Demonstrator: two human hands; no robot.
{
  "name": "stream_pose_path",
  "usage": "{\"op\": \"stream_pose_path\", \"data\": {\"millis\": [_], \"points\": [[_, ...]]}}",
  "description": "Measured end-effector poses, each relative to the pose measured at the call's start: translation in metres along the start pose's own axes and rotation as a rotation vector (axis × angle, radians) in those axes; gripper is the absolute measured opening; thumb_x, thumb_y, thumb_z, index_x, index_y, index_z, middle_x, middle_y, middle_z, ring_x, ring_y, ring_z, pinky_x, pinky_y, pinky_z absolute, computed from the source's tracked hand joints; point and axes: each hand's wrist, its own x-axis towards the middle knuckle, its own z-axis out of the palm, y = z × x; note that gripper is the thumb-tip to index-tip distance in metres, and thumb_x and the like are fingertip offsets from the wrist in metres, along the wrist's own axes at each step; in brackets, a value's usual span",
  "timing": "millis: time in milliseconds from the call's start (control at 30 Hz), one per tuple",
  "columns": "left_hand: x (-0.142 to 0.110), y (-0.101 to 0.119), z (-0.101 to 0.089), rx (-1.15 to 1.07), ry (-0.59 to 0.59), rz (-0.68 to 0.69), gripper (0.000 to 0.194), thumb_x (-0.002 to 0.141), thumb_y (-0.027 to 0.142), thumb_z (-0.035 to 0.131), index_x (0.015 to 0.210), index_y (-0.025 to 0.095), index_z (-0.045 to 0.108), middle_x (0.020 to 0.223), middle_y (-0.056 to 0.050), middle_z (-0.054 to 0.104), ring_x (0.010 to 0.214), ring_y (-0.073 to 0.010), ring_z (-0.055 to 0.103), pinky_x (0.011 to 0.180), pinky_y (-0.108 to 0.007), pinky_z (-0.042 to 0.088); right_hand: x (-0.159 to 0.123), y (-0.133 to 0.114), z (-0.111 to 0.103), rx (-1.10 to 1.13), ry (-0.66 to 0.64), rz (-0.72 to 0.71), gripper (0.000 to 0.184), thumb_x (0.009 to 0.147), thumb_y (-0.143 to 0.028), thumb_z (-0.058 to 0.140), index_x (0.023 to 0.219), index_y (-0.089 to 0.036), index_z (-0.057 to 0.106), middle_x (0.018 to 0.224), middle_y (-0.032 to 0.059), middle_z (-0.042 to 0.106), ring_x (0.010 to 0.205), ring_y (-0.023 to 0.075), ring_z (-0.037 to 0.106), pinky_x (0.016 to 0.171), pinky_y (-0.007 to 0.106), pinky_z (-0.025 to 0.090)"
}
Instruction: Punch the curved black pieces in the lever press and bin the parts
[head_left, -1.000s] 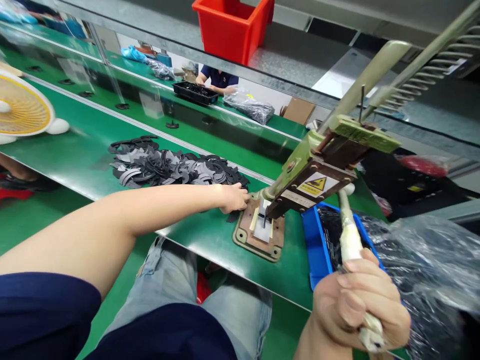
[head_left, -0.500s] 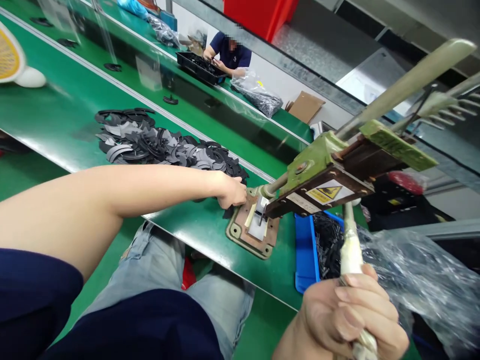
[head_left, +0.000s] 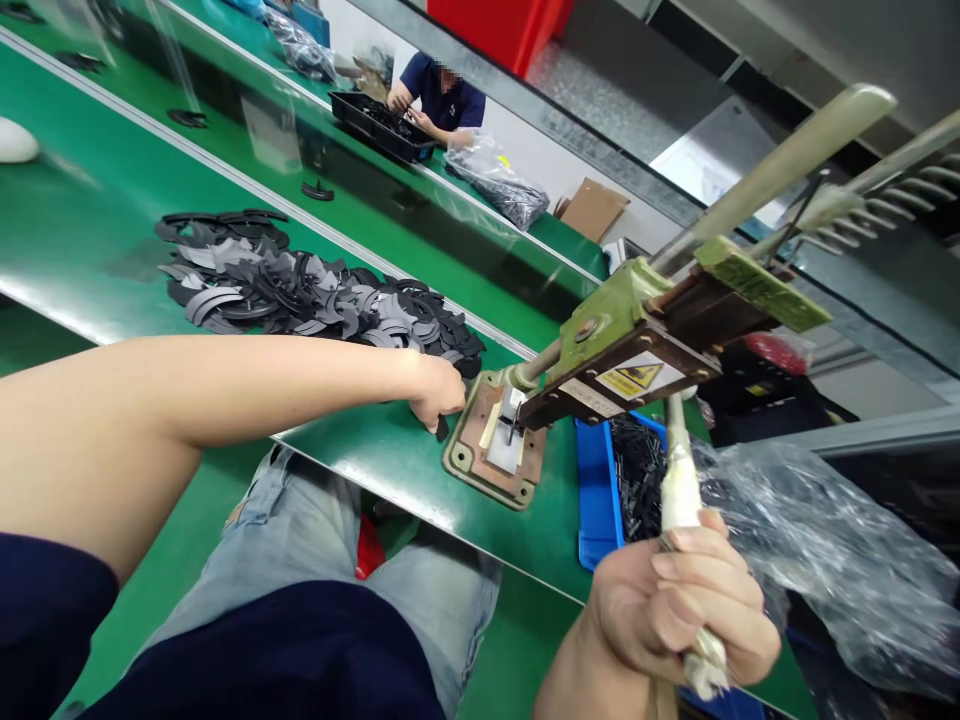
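Note:
My left hand (head_left: pixel 438 390) is beside the base of the hand press, its fingers pinched down on a small dark piece (head_left: pixel 442 429); most of its shape is hidden. Just behind that hand lies a long pile of black and grey curved plastic pieces (head_left: pixel 322 295). My right hand (head_left: pixel 686 605) is wrapped round the press's lever handle (head_left: pixel 681 490), which is covered in whitish tape. The green hand press (head_left: pixel 600 318) leans over its base plate (head_left: pixel 469 452). A black part (head_left: pixel 512 424) sits in the pale fixture under the ram.
A blue bin (head_left: pixel 596 500) of black parts stands right of the press, with clear plastic bagging (head_left: pixel 832 560) beside it. Behind a clear partition, a co-worker (head_left: pixel 442 100) handles parts at a black tray (head_left: pixel 382 128). Several curved pieces lie on the green strip beyond.
My left hand has drawn back leftward from the press base, and the dark piece shows below its fingers. My right hand still grips the lever. The whole view has shifted slightly.

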Motion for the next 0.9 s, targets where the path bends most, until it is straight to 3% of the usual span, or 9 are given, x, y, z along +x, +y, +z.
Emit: {"op": "stream_pose_path", "data": {"millis": [133, 267, 433, 600, 767, 900], "points": [[-0.019, -0.001, 0.001, -0.067, 0.041, -0.066, 0.044, 0.075, 0.049, 0.083, 0.108, 0.021, 0.079, 0.116, -0.015, 0.075, 0.102, -0.0319, 0.070, 0.090, -0.037, 0.051, -0.001, 0.004, 0.000, 0.019, 0.014, -0.013, 0.041, 0.085, -0.043, 0.070, 0.068, -0.024, 0.038, 0.055, -0.0058, 0.044, 0.055, 0.0138, 0.049, 0.082, 0.047, 0.056], [-0.035, -0.008, 0.003, -0.203, 0.063, -0.044, 0.061, 0.070, 0.043, 0.088, 0.127, 0.026, 0.074, 0.128, -0.011, 0.069, 0.101, -0.0284, 0.070, 0.089, -0.034, 0.050, -0.003, 0.010, 0.002, 0.027, 0.066, -0.027, 0.045, 0.082, -0.047, 0.070, 0.067, -0.025, 0.035, 0.053, -0.0061, 0.040, 0.052, 0.0143, 0.046, 0.077, 0.047, 0.055], [-0.037, -0.008, 0.017, -0.230, 0.063, -0.009, 0.041, 0.073, 0.030, 0.084, 0.113, 0.023, 0.074, 0.125, -0.010, 0.067, 0.097, -0.0246, 0.069, 0.081, -0.030, 0.049, -0.004, 0.010, 0.003, 0.000, 0.093, -0.004, 0.044, 0.079, -0.048, 0.069, 0.067, -0.026, 0.034, 0.053, -0.0056, 0.040, 0.050, 0.0152, 0.044, 0.077, 0.050, 0.055], [-0.039, -0.007, 0.016, -0.362, 0.115, -0.068, 0.018, 0.088, 0.037, 0.072, 0.093, 0.021, 0.066, 0.090, -0.005, 0.074, 0.080, -0.0207, 0.066, 0.074, -0.028, 0.046, -0.003, 0.005, 0.003, -0.043, 0.074, 0.012, 0.045, 0.080, -0.051, 0.068, 0.067, -0.026, 0.034, 0.054, -0.0048, 0.038, 0.051, 0.0157, 0.044, 0.079, 0.052, 0.057], [-0.031, 0.005, 0.007, -0.894, 0.289, -0.279, 0.024, 0.103, 0.045, 0.053, 0.101, 0.021, 0.056, 0.068, 0.000, 0.068, 0.059, -0.0168, 0.064, 0.057, -0.025, 0.045, -0.003, 0.005, 0.008, -0.046, 0.113, 0.023, 0.046, 0.080, -0.055, 0.068, 0.068, -0.027, 0.034, 0.053, -0.0049, 0.036, 0.051, 0.0165, 0.042, 0.079, 0.055, 0.056], [0.002, 0.017, 0.014, -1.212, 0.381, -0.261, 0.023, 0.098, 0.042, 0.063, 0.096, 0.020, 0.057, 0.063, 0.002, 0.065, 0.054, -0.0135, 0.063, 0.051, -0.020, 0.044, -0.003, 0.006, 0.008, -0.010, 0.125, 0.016, 0.048, 0.078, -0.053, 0.071, 0.068, -0.027, 0.033, 0.053, -0.0048, 0.036, 0.051, 0.0164, 0.042, 0.076, 0.052, 0.054]]}}
